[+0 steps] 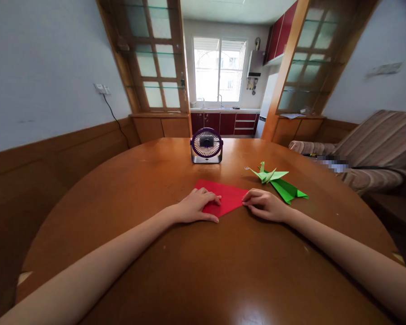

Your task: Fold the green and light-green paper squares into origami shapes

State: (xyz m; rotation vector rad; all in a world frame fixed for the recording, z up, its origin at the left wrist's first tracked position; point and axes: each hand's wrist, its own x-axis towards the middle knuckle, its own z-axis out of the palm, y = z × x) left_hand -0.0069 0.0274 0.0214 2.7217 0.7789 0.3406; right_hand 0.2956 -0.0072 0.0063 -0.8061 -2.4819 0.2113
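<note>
A sheet of red paper (pixel 228 194) lies folded on the wooden table in front of me, tapering to a point on the right. My left hand (pixel 199 205) rests on its left part, thumb and fingers spread apart, covering some of the near edge. At the right tip, my right hand (pixel 265 204) pinches the corner of the red paper between thumb and fingertips. Just beyond my right hand sits a folded green paper bird (pixel 266 175), light green in front, with a darker green paper tail (pixel 286 189) stretching to the right.
A small purple desk fan (pixel 207 145) stands upright toward the far side of the round wooden table (pixel 149 271). A striped armchair (pixel 375 144) is beyond the table's right edge. Glass-shelved cabinets (pixel 160 122) and a kitchen window (pixel 219 67) are at the back.
</note>
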